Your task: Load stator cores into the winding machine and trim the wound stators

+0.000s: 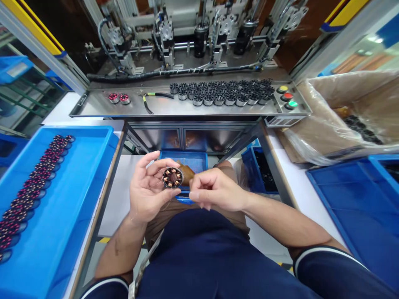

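A motor stator (173, 177) with copper windings and a metal outer ring sits between the thumb and fingers of my left hand (149, 187), its open face turned up toward me. Close by on the right, my right hand (215, 189) is closed in a pinch; what its fingertips hold, if anything, is too small to make out. A fine loose wire trails below the stator along my left palm. Behind both hands, an amber-brown piece (187, 174) shows above a blue bin (199, 157), its kind unclear.
On the metal ledge (124, 110) lie two pink-wound stators (119, 98), cutters (152, 96) and rows of black stators (222, 93), beside coloured push buttons (286, 96). A blue tray (84, 166) on the left carries wound stators. Right stand a plastic-lined box (336, 91) and blue bins (343, 195).
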A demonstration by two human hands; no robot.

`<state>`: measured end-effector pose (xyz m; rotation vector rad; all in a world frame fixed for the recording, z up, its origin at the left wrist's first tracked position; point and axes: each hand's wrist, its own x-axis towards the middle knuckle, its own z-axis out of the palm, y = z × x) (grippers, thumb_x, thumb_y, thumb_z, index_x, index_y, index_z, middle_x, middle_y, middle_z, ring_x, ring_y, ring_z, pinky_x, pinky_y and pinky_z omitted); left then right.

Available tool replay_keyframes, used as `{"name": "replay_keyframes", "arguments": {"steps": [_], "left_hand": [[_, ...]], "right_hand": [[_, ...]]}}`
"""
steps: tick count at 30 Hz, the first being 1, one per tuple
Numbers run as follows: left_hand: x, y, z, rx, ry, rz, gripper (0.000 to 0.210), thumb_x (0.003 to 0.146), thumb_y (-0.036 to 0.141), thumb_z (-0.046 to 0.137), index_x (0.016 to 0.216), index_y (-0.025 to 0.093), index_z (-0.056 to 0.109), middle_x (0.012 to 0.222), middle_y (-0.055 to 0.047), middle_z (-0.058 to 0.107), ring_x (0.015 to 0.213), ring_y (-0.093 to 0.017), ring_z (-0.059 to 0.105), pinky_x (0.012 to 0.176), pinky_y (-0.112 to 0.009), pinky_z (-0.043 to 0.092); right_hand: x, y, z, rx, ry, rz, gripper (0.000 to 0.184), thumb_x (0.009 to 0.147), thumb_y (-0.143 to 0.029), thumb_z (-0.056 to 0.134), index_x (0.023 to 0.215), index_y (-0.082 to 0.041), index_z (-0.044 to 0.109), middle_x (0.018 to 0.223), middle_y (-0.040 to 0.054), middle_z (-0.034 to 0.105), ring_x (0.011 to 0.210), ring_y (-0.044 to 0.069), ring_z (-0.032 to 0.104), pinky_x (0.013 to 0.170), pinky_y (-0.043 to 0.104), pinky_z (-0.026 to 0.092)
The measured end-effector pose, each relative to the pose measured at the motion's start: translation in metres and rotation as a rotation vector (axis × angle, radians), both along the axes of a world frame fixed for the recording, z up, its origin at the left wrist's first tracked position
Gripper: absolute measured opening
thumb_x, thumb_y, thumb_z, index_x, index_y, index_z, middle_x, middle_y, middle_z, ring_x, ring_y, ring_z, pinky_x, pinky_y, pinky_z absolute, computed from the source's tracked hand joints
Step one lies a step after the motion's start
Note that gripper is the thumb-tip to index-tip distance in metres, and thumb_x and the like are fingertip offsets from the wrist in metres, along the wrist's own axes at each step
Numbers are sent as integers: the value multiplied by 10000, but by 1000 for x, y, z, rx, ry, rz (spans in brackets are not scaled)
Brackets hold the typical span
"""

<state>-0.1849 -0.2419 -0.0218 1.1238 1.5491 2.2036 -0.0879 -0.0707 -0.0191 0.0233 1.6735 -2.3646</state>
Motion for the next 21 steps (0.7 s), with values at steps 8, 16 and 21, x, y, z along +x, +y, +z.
{"name": "replay_keyframes", "arguments": {"steps": [8,16,21], "left_hand": [[1,-9,4,-96,429,210,830,745,-7,765,1446,297,442,1198,-72,728,1076,-197,711,881,-320,621],[10,-6,4,-177,374,150,800,781,0,732,1465,280,424,1213,-85,730,1100,-197,711,908,-309,621],[8,-8,4,-156,39,13,551,810,106,753,1314,248,582,1173,-96,744,970,-170,749,797,-242,642]], "right_hand": [[-3,39,20,303,95,-198,377,610,-414,908,760,-164,668,665,-20,649,556,76,555,524,204,461],[-13,0,26,215,256,-246,420,732,-529,811,716,-172,590,665,-30,548,591,89,497,549,244,412],[-11,-7,16,187,272,-391,402,794,-525,767,698,-180,586,694,-15,584,608,99,516,566,256,419]]}}
